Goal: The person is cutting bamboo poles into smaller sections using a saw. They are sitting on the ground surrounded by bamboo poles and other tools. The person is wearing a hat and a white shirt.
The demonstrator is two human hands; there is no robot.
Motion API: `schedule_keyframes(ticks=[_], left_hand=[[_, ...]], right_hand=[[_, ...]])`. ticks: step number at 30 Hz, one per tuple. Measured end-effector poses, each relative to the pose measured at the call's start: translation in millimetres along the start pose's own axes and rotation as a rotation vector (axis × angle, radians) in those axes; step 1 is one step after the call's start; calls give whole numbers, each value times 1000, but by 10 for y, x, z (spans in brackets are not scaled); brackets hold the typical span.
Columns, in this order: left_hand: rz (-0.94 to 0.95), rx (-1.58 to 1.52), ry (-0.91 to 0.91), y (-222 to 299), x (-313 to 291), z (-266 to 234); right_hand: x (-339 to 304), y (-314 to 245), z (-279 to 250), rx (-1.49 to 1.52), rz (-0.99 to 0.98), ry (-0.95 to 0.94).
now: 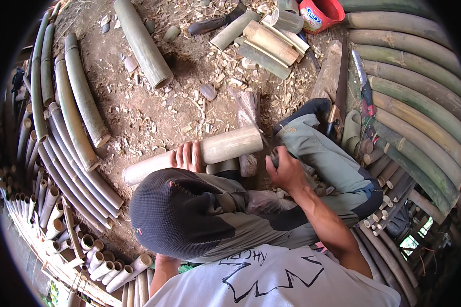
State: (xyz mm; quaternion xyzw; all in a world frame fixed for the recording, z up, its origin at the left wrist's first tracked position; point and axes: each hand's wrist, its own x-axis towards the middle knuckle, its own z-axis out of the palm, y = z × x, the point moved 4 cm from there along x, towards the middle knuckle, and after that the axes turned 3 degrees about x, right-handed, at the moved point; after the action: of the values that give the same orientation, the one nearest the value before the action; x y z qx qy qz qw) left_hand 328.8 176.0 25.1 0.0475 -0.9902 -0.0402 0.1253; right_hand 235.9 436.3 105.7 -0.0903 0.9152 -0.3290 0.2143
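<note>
A pale, scraped bamboo tube [232, 145] lies slantwise in front of me, its right end higher in the picture. The fingers of my left hand [189, 156] are wrapped over its middle from the far side. Under its right part are a wooden block [249, 165] and a short piece of bamboo by my leg. Just beyond the tube's right end, my right hand [287, 171] is closed round the dark handle of a knife [275, 157]. The thin blade shows only faintly, close to the tube's end. My covered left knee hides part of the tube's near side.
Wood shavings litter the dirt floor [153, 120]. A thick bamboo length [144, 45] and split bamboo pieces [271, 43] lie ahead, near a red tub [321, 14]. A saw [337, 110] and a long knife [362, 77] rest at right. Bamboo poles [84, 92] line the left.
</note>
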Motion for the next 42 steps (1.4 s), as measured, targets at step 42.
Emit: schedule_keyframes(ticks=[42], left_hand=[[-30, -303, -730, -273, 402, -214]], right_hand=[[-139, -292, -141, -1, -349, 249]])
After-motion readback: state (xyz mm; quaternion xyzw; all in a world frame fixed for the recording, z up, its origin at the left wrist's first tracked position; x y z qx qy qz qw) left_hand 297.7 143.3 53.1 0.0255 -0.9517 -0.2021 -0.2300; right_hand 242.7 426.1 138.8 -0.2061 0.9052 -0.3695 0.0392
